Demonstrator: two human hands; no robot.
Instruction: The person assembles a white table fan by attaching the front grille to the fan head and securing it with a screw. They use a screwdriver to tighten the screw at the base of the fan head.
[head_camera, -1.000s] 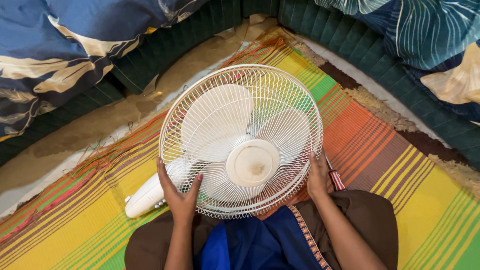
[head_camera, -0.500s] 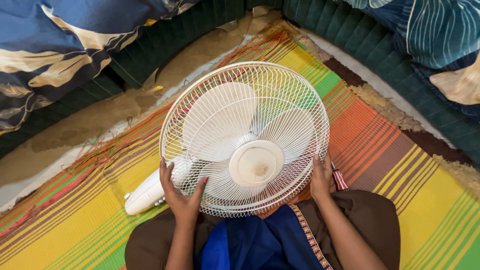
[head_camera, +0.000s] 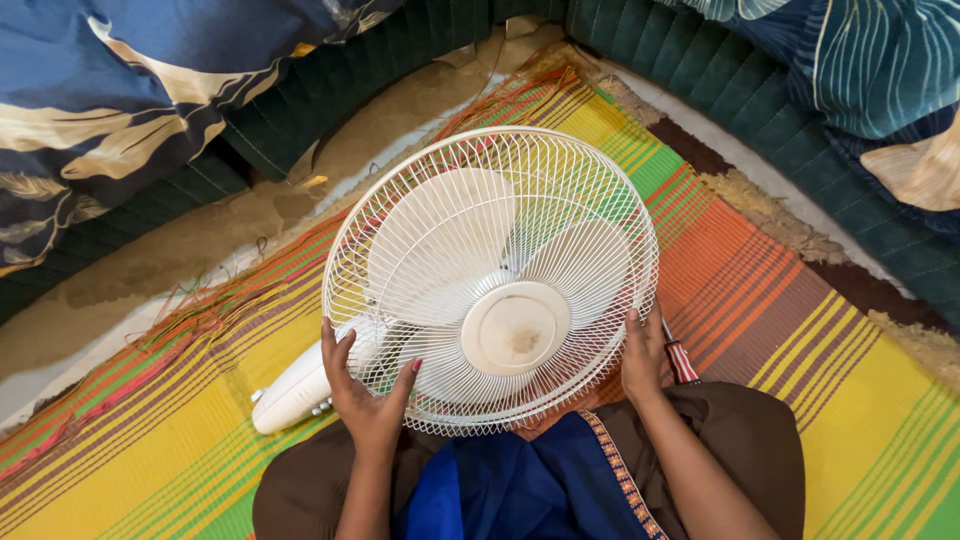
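1. Striped woven floor mat (head_camera: 800, 330), yellow/green/orange bands, covers most of the floor; frayed threads along its far edge
2. Dark green quilted cushions (head_camera: 330, 90) w/ blue leaf-print bedding (head_camera: 110, 100) run round the top of the view
3. White electric fan w/ round wire cage (head_camera: 490, 270) lies face-up on the mat, right in front of the person's lap; pale blades & round centre cap seen thru the grille; its white motor body (head_camera: 295, 385) pokes out at lower left
4. Person's brown & blue clothing (head_camera: 520, 480) at bottom edge, touching the cage's near rim
5. Left hand (head_camera: 368, 390) on lower-left rim of cage, fingers spread & curved over the wires, thumb on the grille
6. Right hand (head_camera: 642, 352) on lower-right rim, fingers wrapped round the edge, gripping it
7. Red-handled tool (head_camera: 682, 362) on the mat just beside right hand; tip hidden, type unclear
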